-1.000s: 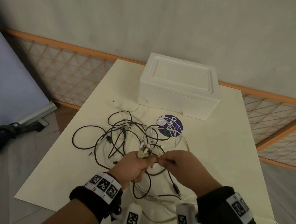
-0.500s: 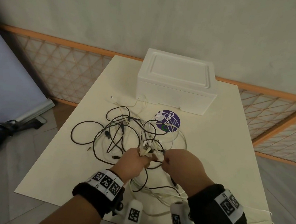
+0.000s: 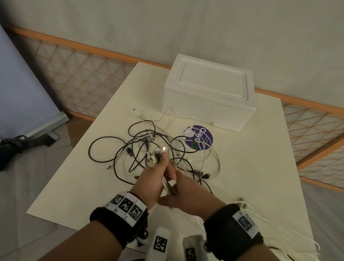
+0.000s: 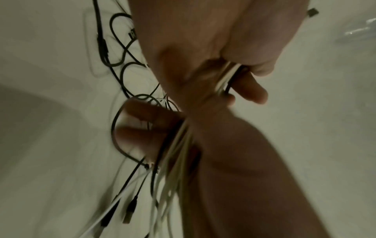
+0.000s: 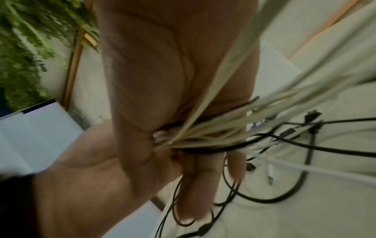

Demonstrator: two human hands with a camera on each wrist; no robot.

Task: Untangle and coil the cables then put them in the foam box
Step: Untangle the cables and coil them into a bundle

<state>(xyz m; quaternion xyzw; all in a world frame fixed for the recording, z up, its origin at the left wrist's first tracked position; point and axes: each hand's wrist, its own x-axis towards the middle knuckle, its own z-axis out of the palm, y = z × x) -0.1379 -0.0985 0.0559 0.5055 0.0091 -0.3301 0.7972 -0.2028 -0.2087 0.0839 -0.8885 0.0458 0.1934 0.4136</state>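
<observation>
A tangle of black and white cables point(image 3: 144, 146) lies mid-table, in front of the shut white foam box point(image 3: 210, 96). My left hand point(image 3: 159, 163) grips a bundle of mostly white cables point(image 4: 225, 78), and their connector ends point(image 3: 161, 152) stick out above its fingers. My right hand point(image 3: 171, 179) is pressed close against the left, just behind it. The same bundle point(image 5: 213, 133) runs across its palm, between thumb and fingers. Strands hang from both hands into the tangle. Both wrist views are blurred.
A round purple sticker point(image 3: 200, 138) lies on the white table point(image 3: 259, 160) near the box. More white cables point(image 3: 273, 226) trail over the near right edge. An orange lattice railing point(image 3: 76, 82) runs behind the table, and a blue panel point(image 3: 11, 92) leans at the left.
Both hands moved forward over the tangle. The right hand left its pinch beside the left and slid along the bundle to sit behind it. The connector ends now poke up above the left hand.
</observation>
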